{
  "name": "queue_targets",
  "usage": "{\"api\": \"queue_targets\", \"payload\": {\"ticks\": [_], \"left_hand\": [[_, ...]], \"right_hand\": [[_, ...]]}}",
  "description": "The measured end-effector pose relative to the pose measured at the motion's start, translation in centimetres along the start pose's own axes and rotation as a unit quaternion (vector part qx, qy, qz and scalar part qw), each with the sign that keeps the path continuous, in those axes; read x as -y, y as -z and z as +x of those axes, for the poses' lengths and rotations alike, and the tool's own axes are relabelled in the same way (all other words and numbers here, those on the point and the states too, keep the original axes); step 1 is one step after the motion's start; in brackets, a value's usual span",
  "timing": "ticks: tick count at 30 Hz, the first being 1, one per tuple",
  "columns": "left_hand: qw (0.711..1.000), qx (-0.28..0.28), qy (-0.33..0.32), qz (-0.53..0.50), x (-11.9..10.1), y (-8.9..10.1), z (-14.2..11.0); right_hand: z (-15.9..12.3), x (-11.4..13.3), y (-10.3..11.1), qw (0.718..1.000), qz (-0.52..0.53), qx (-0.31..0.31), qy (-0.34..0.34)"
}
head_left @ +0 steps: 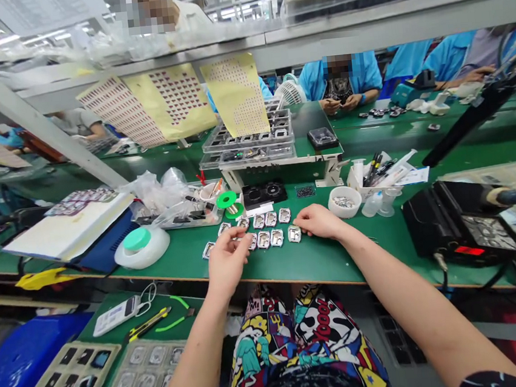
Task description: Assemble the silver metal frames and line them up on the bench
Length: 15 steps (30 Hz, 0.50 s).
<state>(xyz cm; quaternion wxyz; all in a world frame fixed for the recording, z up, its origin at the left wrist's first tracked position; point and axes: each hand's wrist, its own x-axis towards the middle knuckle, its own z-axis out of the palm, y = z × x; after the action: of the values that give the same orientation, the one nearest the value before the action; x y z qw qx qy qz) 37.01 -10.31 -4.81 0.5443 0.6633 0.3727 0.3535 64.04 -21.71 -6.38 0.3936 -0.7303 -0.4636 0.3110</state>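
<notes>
Two rows of small silver metal watch cases (277,237) lie on the green bench (320,266) in front of me. My left hand (229,251) hovers over the left part of the rows, fingers loosely curled and apart, with no object visible in them. It hides some of the cases beneath. My right hand (318,221) is at the right end of the front row. Its fingertips are pinched at the right edge of the last metal watch case (294,234), which rests on the bench slightly apart from the others.
Behind the rows stand a green solder spool (229,202), a black holder (265,194) and a white bowl of small parts (344,201). A black soldering station (457,223) sits to the right. Trays (141,375) are low at left. Co-workers (341,82) sit opposite.
</notes>
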Motion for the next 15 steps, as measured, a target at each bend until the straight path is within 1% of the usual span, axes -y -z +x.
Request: {"api": "queue_targets", "payload": {"ticks": [3,5,7,8,9,11,13,15], "left_hand": [[1.0,-0.022,-0.01,-0.007,0.6,0.7,0.1],[0.999,-0.039,-0.025,-0.006,0.9,1.5,0.2],[0.996,-0.072,-0.05,0.021,1.0,3.0,0.4],[0.992,-0.095,-0.068,0.051,0.9,4.1,0.6],[0.985,-0.12,-0.089,0.092,0.7,5.3,0.9],[0.958,-0.175,-0.127,0.187,0.1,8.4,1.8],[0.922,-0.229,-0.153,0.273,-0.6,12.1,3.2],[0.882,-0.279,-0.168,0.34,-1.4,16.5,5.0]], "right_hand": [[0.3,-0.3,-0.4,1.0,-0.016,-0.022,-0.009],[0.5,-0.5,-0.3,0.999,-0.025,-0.041,-0.017],[0.6,-0.6,-0.2,0.998,-0.037,-0.048,-0.02],[0.6,-0.6,-0.1,0.998,-0.044,-0.049,-0.019],[0.5,-0.5,-0.1,0.997,-0.051,-0.047,-0.016],[0.4,-0.3,-0.2,0.997,-0.064,-0.041,-0.006],[0.5,-0.4,-0.1,0.996,-0.078,-0.037,0.005],[0.9,-1.0,0.0,0.995,-0.096,-0.031,0.017]]}}
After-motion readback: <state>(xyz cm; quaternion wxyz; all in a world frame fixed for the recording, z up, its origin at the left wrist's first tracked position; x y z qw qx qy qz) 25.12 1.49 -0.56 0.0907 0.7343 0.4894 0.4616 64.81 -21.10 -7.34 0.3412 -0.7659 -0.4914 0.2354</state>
